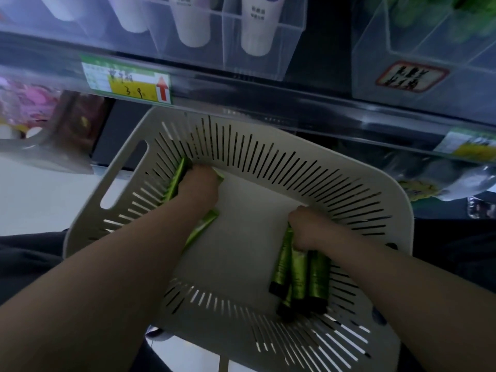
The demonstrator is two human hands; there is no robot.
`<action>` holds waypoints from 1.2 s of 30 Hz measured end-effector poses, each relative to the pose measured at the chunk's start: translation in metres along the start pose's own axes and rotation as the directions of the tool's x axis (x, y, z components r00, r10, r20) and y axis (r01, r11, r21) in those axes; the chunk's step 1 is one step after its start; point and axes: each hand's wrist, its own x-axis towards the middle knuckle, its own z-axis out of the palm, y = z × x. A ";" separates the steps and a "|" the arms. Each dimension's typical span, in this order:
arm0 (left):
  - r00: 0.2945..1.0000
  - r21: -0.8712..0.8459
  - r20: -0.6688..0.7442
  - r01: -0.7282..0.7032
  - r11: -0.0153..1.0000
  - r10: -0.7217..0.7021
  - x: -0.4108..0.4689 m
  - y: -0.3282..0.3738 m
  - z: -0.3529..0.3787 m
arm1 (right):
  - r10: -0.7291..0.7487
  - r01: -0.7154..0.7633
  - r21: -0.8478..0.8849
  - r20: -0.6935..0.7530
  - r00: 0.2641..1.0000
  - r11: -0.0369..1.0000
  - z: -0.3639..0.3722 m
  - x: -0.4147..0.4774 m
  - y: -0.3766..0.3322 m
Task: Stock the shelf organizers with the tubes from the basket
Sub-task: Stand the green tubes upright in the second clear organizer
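Observation:
A cream slotted basket sits below the shelf edge, and both my hands are inside it. My left hand is closed around green tubes at the basket's far left wall; another green tube pokes out under my wrist. My right hand grips a bunch of green tubes with black caps near the right wall, caps pointing toward me. Above, clear shelf organizers hold white tubes, and one at the upper right holds blurred green items.
A shelf rail with a yellow and green price tag runs across above the basket. Pink packaged goods lie on the lower shelf at left, more packets at right. White floor shows at left.

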 end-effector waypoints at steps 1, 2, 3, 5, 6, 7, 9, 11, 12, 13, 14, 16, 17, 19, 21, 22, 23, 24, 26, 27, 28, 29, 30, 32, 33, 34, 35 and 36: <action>1.000 -0.021 -0.001 0.005 1.000 -0.005 0.001 0.000 0.000 | 0.001 -0.001 0.003 0.003 1.000 1.000 -0.001 0.000 0.000; 1.000 -0.036 -0.003 0.003 0.999 -0.003 0.002 0.000 0.000 | -0.001 0.001 0.003 0.013 1.000 1.000 -0.002 0.000 0.000; 1.000 -0.043 -0.005 -0.006 0.999 0.006 0.003 -0.001 0.000 | -0.009 0.009 -0.001 0.023 1.000 1.000 -0.002 0.000 0.000; 0.999 -0.056 -0.014 -0.030 0.998 0.029 0.003 -0.002 0.001 | -0.016 0.016 0.007 0.040 0.999 1.000 -0.003 0.000 0.000; 0.999 -0.071 -0.020 -0.034 0.997 0.033 0.003 -0.003 0.001 | -0.017 0.017 0.015 0.046 0.999 1.000 -0.003 0.000 -0.001; 0.999 -0.086 -0.024 -0.036 0.996 0.034 0.003 -0.003 0.000 | -0.022 0.021 0.023 0.048 0.999 1.000 -0.003 -0.001 -0.001; 0.999 -0.097 -0.028 -0.042 0.994 0.039 0.002 -0.005 -0.001 | -0.044 0.042 0.058 0.036 0.998 0.997 -0.003 -0.003 -0.001; 0.998 -0.097 -0.024 -0.055 0.994 0.053 0.001 -0.006 -0.004 | -0.073 0.070 0.099 0.028 0.997 0.993 -0.004 -0.006 -0.001; 0.998 -0.099 -0.023 -0.061 0.993 0.059 0.000 -0.007 -0.006 | -0.082 0.079 0.120 0.024 0.996 0.990 -0.005 -0.008 -0.001; 0.998 -0.102 -0.019 -0.065 0.993 0.064 -0.001 -0.007 -0.008 | -0.091 0.088 0.139 0.016 0.996 0.986 -0.005 -0.010 0.000; 0.998 -0.104 -0.016 -0.069 0.992 0.068 -0.003 -0.007 -0.010 | -0.100 0.097 0.159 0.008 0.995 0.982 -0.006 -0.012 0.000; 0.997 -0.121 -0.019 -0.081 0.989 0.079 -0.007 -0.008 -0.013 | -0.106 0.107 0.205 -0.015 0.994 0.973 -0.008 -0.016 0.002; 0.996 -0.131 -0.024 -0.088 0.987 0.086 -0.010 -0.009 -0.015 | -0.106 0.109 0.228 -0.027 0.994 0.967 -0.009 -0.019 0.002; 0.995 -0.144 -0.040 -0.099 0.985 0.094 -0.016 -0.009 -0.019 | -0.107 0.116 0.267 -0.051 0.993 0.957 -0.011 -0.024 0.003; 0.991 -0.154 -0.067 -0.125 0.980 0.116 -0.023 -0.009 -0.024 | -0.111 0.129 0.287 -0.076 0.991 0.949 -0.014 -0.031 0.004; 0.988 -0.162 -0.081 -0.140 0.977 0.128 -0.027 -0.008 -0.027 | -0.112 0.133 0.298 -0.087 0.990 0.945 -0.015 -0.035 0.005; 0.986 -0.174 -0.091 -0.152 0.973 0.138 -0.031 -0.007 -0.029 | -0.110 0.136 0.313 -0.099 0.989 0.940 -0.015 -0.038 0.006; 0.984 -0.191 -0.105 -0.165 0.968 0.147 -0.035 -0.006 -0.032 | -0.107 0.139 0.329 -0.114 0.988 0.934 -0.016 -0.042 0.007; 0.979 -0.225 -0.133 -0.184 0.957 0.157 -0.042 -0.002 -0.036 | -0.108 0.153 0.352 -0.145 0.984 0.923 -0.017 -0.049 0.009; 0.976 -0.234 -0.145 -0.194 0.953 0.164 -0.046 0.000 -0.039 | -0.108 0.160 0.366 -0.158 0.982 0.917 -0.017 -0.052 0.010; 0.973 -0.236 -0.155 -0.204 0.950 0.171 -0.050 0.003 -0.042 | -0.108 0.168 0.384 -0.172 0.979 0.908 -0.018 -0.056 0.011; 0.971 -0.235 -0.161 -0.212 0.949 0.177 -0.055 0.005 -0.045 | -0.109 0.178 0.401 -0.188 0.976 0.899 -0.018 -0.059 0.011; 0.968 -0.232 -0.171 -0.222 0.947 0.185 -0.059 0.008 -0.047 | -0.111 0.190 0.414 -0.208 0.972 0.890 -0.019 -0.063 0.012; 0.962 -0.247 -0.183 -0.243 0.938 0.201 -0.070 0.013 -0.050 | -0.111 0.215 0.438 -0.251 0.962 0.873 -0.021 -0.070 0.014; 0.960 -0.264 -0.190 -0.252 0.931 0.206 -0.076 0.015 -0.051 | -0.110 0.228 0.452 -0.273 0.956 0.862 -0.022 -0.074 0.015; 0.958 -0.279 -0.195 -0.259 0.925 0.210 -0.082 0.018 -0.052 | -0.107 0.242 0.463 -0.298 0.949 0.853 -0.022 -0.078 0.016; 0.957 -0.290 -0.199 -0.265 0.920 0.212 -0.088 0.020 -0.053 | -0.104 0.255 0.469 -0.325 0.940 0.846 -0.023 -0.082 0.017; 0.955 -0.301 -0.204 -0.270 0.914 0.215 -0.093 0.022 -0.054 | -0.098 0.268 0.475 -0.353 0.931 0.838 -0.025 -0.086 0.019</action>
